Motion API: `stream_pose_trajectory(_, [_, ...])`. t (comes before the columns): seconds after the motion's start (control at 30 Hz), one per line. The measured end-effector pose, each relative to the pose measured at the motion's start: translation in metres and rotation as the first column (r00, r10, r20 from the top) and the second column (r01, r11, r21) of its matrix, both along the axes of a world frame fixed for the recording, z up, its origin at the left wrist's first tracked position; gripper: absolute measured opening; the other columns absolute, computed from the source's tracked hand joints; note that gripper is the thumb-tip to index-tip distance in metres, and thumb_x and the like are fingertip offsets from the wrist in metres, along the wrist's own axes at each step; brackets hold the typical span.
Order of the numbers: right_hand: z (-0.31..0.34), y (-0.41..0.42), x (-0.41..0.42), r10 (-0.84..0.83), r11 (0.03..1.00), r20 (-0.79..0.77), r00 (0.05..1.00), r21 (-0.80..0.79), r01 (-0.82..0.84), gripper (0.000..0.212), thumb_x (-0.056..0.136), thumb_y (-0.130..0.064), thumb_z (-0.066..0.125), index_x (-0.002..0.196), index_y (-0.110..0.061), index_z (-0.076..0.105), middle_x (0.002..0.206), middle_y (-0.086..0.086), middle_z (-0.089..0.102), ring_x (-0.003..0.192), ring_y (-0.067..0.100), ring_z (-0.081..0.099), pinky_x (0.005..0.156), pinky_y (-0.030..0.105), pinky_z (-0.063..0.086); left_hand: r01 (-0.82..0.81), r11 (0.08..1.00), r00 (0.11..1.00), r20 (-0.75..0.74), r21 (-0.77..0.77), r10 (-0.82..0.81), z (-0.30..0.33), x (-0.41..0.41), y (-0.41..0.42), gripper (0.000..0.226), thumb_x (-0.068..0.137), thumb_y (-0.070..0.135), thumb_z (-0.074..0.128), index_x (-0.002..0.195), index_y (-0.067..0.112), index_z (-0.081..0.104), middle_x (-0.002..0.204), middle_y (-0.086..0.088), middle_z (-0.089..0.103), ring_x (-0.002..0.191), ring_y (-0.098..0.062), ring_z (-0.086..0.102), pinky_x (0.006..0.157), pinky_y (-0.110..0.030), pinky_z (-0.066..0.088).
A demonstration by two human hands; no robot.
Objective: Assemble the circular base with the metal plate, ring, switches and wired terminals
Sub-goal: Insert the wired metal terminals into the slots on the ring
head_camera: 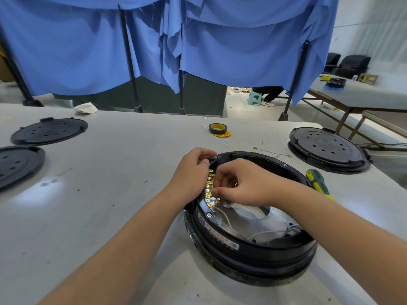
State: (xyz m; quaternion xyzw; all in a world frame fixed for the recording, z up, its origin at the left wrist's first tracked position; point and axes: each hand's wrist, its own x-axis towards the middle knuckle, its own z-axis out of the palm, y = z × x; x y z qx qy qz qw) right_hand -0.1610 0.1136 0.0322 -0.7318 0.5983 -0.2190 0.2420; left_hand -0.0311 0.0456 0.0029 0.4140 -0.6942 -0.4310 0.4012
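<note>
From the head view, a pale grey counter carries the circular base near its front edge, with the silver metal plate lying inside. The left hand grips the base's far-left rim, fingers curled over it. The right hand reaches inside, its fingers pinched together at the brass terminals. Black perforated lids lie left, another right, tape roll behind, a screwdriver beside the base. Blue curtains hang behind.
</note>
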Motion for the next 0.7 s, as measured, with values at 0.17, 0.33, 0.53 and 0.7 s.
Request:
stream_pose_trajectory(0.17, [-0.0010,0.0000,0.0012,-0.004,1.000,-0.013,1.000,0.002,0.004,0.009,0.083,-0.019,0.069,0.076,-0.015,0.064,0.070,0.004,0.069,0.062,0.013,0.064,0.063,0.028,0.053,0.005,1.000,1.000,0.003,0.006,-0.005,-0.0003,-0.0001,0.0002,0.031,0.097,0.002,0.040,0.113,0.017,0.062,0.110,0.002,0.062,0.102,-0.011,0.057,0.079,-0.016,0.042])
stream_pose_trajectory(0.33, [-0.0023,0.0004,0.0027,-0.012,1.000,-0.009,1.000,-0.001,0.012,0.010,0.083,-0.019,0.069,0.075,-0.015,0.063,0.069,0.005,0.069,0.066,0.018,0.066,0.065,0.031,0.054,0.000,1.000,1.000,0.005,-0.008,0.000,-0.0001,0.0003,0.0005,0.031,0.096,0.001,0.040,0.112,0.016,0.062,0.109,0.003,0.061,0.101,-0.010,0.056,0.077,-0.010,0.041])
stream_pose_trajectory(0.53, [-0.0026,0.0003,0.0046,-0.031,0.999,0.037,0.999,0.031,0.030,0.008,0.083,-0.015,0.067,0.079,-0.009,0.064,0.066,0.006,0.070,0.058,0.012,0.064,0.063,0.031,0.056,-0.013,1.000,1.000,0.000,0.000,0.013,0.0004,-0.0007,0.0013,0.031,0.096,0.000,0.040,0.111,0.015,0.063,0.108,0.002,0.062,0.101,-0.011,0.056,0.076,-0.010,0.041])
stream_pose_trajectory(0.7, [-0.0034,-0.0006,0.0060,-0.060,0.993,0.165,0.984,0.109,0.042,0.005,0.083,-0.005,0.067,0.080,-0.003,0.064,0.060,0.005,0.069,0.051,0.013,0.064,0.054,0.021,0.053,-0.026,0.999,1.000,-0.008,0.022,0.026,0.0015,-0.0014,0.0028,0.031,0.096,0.000,0.040,0.109,0.016,0.063,0.109,-0.001,0.063,0.102,-0.014,0.057,0.087,-0.023,0.043])
